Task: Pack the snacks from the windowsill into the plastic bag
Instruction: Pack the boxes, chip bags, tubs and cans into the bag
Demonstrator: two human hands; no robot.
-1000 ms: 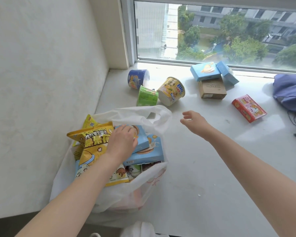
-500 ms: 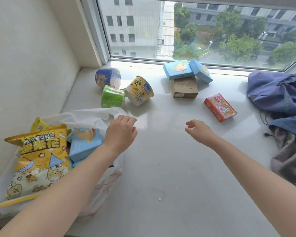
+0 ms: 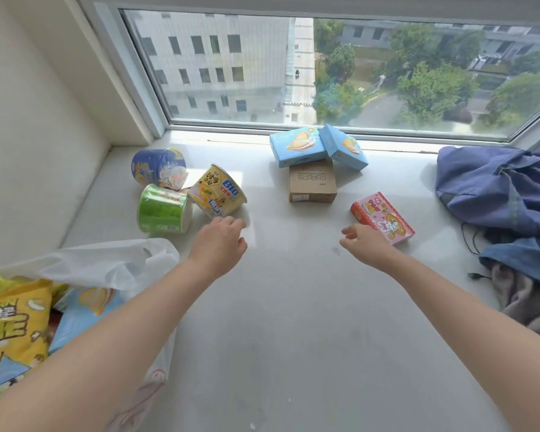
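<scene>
The white plastic bag (image 3: 106, 263) sits at the lower left, holding a yellow popcorn packet (image 3: 10, 332) and a light blue box (image 3: 85, 310). On the white windowsill (image 3: 293, 322) lie three tipped cups: blue (image 3: 158, 166), green (image 3: 162, 208) and yellow (image 3: 219, 191). Two light blue boxes (image 3: 298, 145) (image 3: 343, 148) rest against a brown carton (image 3: 312, 182). My left hand (image 3: 219, 244) hovers just below the yellow cup, fingers loosely curled, holding nothing. My right hand (image 3: 367, 244) reaches beside the pink-red box (image 3: 384, 218), fingers relaxed and empty.
A blue cloth bag (image 3: 499, 188) and bundled denim and grey fabric (image 3: 527, 275) with a dark cord fill the right side. The window frame (image 3: 293, 132) runs along the back and a white wall (image 3: 28, 135) closes the left.
My left hand has left the bag and moved forward toward the yellow cup. My right hand has travelled right toward the pink-red box. The view has shifted right.
</scene>
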